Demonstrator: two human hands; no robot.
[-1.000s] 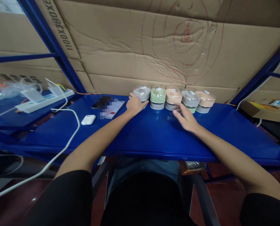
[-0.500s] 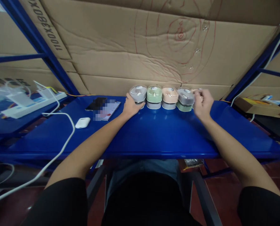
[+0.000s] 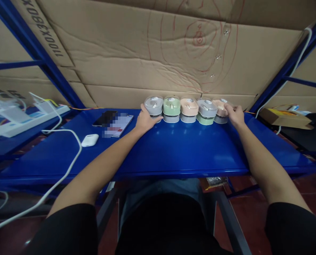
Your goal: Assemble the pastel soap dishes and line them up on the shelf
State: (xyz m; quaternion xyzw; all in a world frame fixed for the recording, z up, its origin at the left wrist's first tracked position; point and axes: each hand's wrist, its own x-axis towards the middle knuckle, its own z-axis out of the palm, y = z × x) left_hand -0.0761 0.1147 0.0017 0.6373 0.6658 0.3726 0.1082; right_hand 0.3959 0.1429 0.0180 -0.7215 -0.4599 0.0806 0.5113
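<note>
A row of small two-tier lidded containers stands along the back of the blue table, against the cardboard. At its left end is a grey-lidded container (image 3: 154, 105), with my left hand (image 3: 145, 119) curled round its left side, thumb across the front. Beside it come a green container (image 3: 171, 106) on a grey base, a peach one (image 3: 188, 107), and a grey-topped one (image 3: 206, 109) over a green base. My right hand (image 3: 235, 115) closes its fingers on the right side of the peach-topped container (image 3: 220, 107) at the right end; some fingertips are hidden.
On the blue table (image 3: 173, 152) at left lie a dark phone (image 3: 105, 118), a second, partly blurred phone (image 3: 123, 124) and a white earbud case (image 3: 90, 140). A white cable (image 3: 75, 159) crosses the left side. Beyond are a power strip (image 3: 27, 124) and, at right, a cardboard box (image 3: 285, 118).
My right hand, blurred and raised before, has come down against the right-end container, which now shows more clearly. My left hand keeps its place on the left one. The view has shifted slightly.
</note>
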